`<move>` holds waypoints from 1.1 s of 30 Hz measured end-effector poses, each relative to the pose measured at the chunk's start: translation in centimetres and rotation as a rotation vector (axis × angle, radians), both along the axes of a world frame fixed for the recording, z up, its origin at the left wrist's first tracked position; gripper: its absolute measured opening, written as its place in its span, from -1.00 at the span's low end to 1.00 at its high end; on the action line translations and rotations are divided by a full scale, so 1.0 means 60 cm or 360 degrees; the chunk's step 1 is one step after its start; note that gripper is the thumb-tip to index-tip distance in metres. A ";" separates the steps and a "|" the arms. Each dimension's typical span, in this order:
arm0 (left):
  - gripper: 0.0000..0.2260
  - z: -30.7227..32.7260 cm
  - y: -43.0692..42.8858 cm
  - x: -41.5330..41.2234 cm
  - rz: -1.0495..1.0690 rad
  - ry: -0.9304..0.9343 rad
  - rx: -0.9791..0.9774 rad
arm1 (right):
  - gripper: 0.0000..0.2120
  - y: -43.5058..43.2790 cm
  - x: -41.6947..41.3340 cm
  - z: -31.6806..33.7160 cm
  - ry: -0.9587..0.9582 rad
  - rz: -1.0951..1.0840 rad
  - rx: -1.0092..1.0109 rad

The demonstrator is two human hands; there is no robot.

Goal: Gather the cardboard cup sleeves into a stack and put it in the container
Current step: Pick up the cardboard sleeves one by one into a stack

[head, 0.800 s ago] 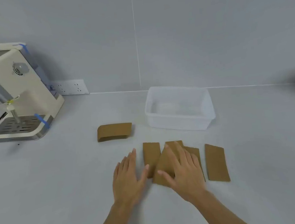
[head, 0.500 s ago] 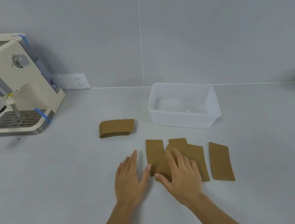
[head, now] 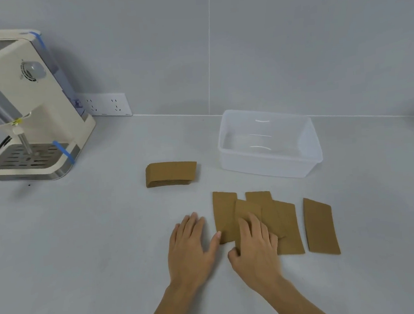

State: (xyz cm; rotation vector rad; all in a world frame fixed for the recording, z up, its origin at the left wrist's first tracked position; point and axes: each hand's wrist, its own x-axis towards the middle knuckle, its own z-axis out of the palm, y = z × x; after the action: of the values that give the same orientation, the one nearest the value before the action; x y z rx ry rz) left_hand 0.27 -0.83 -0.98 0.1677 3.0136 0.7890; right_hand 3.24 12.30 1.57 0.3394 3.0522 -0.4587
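Container (head: 271, 163) clear and hollow, cup sleeves (head: 280, 225) flat outside it

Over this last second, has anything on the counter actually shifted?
Barely. The right hand has slid the sleeve under it leftward, so it now overlaps the leftmost sleeve. The left hand stays flat beside them. The stack, the lone sleeve on the right and the container, with nothing in it, have not moved.

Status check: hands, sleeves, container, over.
Left hand flat on counter, thumb at leftmost sleeve; right hand pressing overlapped loose sleeves. One sleeve apart at right, small stack behind. Container empty, path clear.
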 end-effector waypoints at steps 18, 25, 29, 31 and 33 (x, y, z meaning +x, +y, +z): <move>-0.71 0.077 0.014 -0.013 0.0364 -0.0806 0.1722 | -0.40 -0.043 -0.008 0.034 0.0235 -0.0045 -0.1305; -0.57 0.081 -0.017 -0.021 0.0566 -0.1372 0.2368 | -0.46 -0.076 -0.001 0.035 0.0223 0.0192 -0.1216; -0.56 0.081 -0.028 -0.022 0.0602 -0.1403 0.2492 | -0.45 -0.089 -0.002 0.026 0.0241 0.0291 -0.1087; -0.59 0.082 -0.033 -0.021 0.0615 -0.1423 0.2557 | -0.46 -0.092 -0.004 0.024 0.0236 0.0357 -0.1012; -0.63 0.083 -0.038 -0.022 0.0619 -0.1446 0.2601 | -0.46 -0.092 -0.008 0.023 0.0221 0.0429 -0.0961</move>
State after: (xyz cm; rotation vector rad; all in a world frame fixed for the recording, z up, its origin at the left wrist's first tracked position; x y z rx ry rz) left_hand -1.06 -3.12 3.98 -0.5836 1.0238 2.2371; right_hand 2.76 6.79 2.94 -0.1330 2.8210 -1.3662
